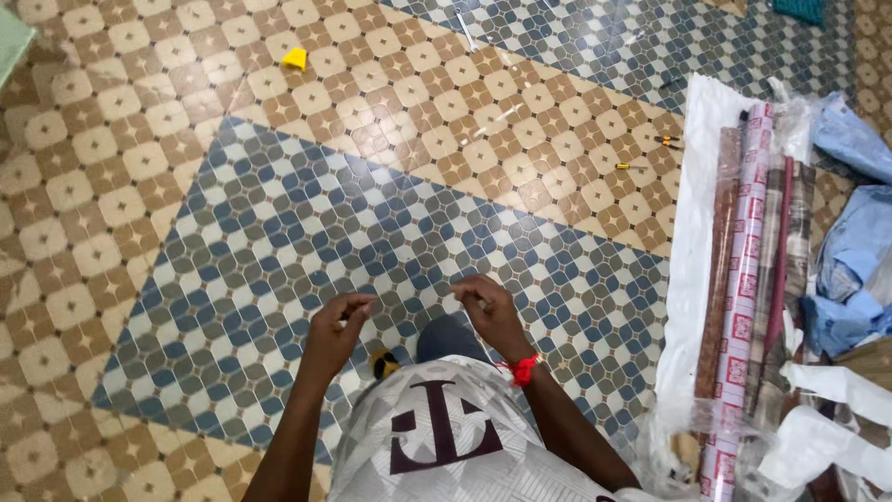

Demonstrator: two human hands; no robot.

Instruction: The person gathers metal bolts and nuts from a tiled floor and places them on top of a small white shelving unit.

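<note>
I look down over my white patterned shirt (446,437) at a tiled floor (279,204) in brown, blue and cream. My left hand (336,327) and my right hand (488,311) are raised in front of me, a short gap apart, fingers pinched. Whatever they pinch is too thin to make out, perhaps a thread or clear strip. A red band (523,370) circles my right wrist.
Several rolls of patterned paper (743,279) lie on a white sheet (692,232) at the right, next to blue cloth (850,260) and white scraps. A small yellow object (295,59) lies far left on the floor. Two small yellow-handled tools (641,165) sit near the sheet.
</note>
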